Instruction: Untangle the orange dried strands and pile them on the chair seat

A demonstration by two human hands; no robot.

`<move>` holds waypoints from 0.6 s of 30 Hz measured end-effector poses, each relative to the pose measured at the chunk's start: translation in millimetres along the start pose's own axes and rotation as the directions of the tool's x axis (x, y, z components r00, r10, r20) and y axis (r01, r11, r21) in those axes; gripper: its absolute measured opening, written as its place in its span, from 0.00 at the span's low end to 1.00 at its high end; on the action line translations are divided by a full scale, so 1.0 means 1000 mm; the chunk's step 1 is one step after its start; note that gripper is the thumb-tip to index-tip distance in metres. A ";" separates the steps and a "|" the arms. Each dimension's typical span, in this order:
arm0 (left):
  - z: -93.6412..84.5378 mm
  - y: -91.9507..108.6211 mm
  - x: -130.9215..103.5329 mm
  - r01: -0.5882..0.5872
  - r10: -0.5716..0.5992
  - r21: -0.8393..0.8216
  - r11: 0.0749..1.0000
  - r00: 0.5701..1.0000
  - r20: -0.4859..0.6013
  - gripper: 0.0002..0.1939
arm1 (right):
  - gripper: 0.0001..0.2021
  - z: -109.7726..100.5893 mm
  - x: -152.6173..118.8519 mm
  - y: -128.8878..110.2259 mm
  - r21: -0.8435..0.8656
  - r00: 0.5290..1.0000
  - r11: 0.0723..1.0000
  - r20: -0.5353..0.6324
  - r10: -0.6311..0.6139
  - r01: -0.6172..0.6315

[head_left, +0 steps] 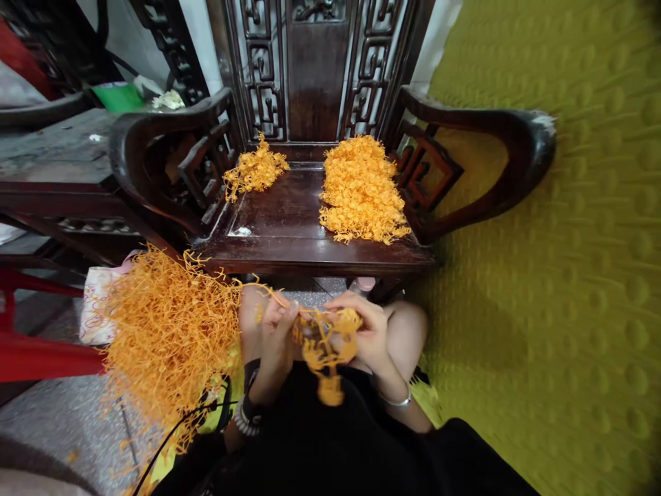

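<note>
Both my hands meet over my lap and work one small bundle of orange strands (325, 344). My left hand (273, 341) pinches the strands from the left, and my right hand (361, 327) grips the bundle from the right; a tail of it hangs down between them. A large loose heap of the same orange strands (170, 337) rests at my left knee. Two piles lie on the dark wooden chair seat (284, 220) ahead: a small pile (254, 171) at the back left and a bigger, neater pile (361, 189) on the right.
The carved chair has curved armrests (480, 124) on both sides. An olive-yellow textured surface (568, 275) fills the right. A dark table (51, 151) and a red frame (36, 355) stand at the left, with a patterned white bag (96, 303) behind the heap.
</note>
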State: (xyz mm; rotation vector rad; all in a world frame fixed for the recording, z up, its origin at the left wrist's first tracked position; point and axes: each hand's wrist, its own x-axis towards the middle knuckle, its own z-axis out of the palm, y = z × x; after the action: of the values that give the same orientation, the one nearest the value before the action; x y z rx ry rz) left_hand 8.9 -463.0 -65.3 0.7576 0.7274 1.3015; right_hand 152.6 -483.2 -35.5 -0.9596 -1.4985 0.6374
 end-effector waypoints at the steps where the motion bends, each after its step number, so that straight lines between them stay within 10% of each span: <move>1: -0.002 0.000 -0.001 0.058 -0.058 0.007 0.998 0.996 0.065 0.14 | 0.05 -0.001 0.001 0.000 0.047 0.995 0.995 -0.050 0.091 -0.089; 5: -0.014 0.003 -0.004 0.224 -0.281 0.238 0.945 0.929 0.241 0.16 | 0.13 -0.007 0.009 -0.002 0.335 0.927 0.888 -0.093 0.363 -0.314; 10: -0.037 0.023 -0.012 0.130 -0.379 0.550 0.825 0.850 0.367 0.15 | 0.16 -0.015 0.016 -0.002 0.453 0.884 0.776 0.062 0.464 -0.439; 14: -0.048 0.032 -0.011 -0.117 -0.023 0.628 0.769 0.977 0.210 0.17 | 0.19 -0.018 0.019 -0.006 0.512 0.855 0.699 0.158 0.495 -0.499; 18: -0.030 0.024 -0.007 -0.276 0.221 0.608 0.744 0.961 0.166 0.11 | 0.17 -0.010 0.020 -0.008 0.605 0.810 0.543 0.376 0.450 -0.582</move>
State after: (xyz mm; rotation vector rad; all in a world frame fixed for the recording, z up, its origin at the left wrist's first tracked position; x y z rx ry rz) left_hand -30.1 -464.7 -62.2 1.4907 1.0386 1.2530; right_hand 161.7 -471.9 -17.0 -0.7284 -0.9291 1.6465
